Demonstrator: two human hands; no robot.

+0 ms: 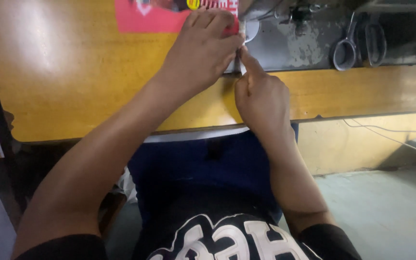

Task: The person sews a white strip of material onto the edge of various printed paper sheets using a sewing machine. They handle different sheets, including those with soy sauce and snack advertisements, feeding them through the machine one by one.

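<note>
Red cloth [145,19] lies flat on the yellow table [73,82], its right edge under the left hand [201,53], whose fingers press it down against the grey machine bed [290,48]. Right hand [261,98] is just beside the left, touching it, forefinger extended onto a white strip [242,65]; remaining fingers curled. Scissors [357,41] lie on the bed, well apart to the right.
</note>
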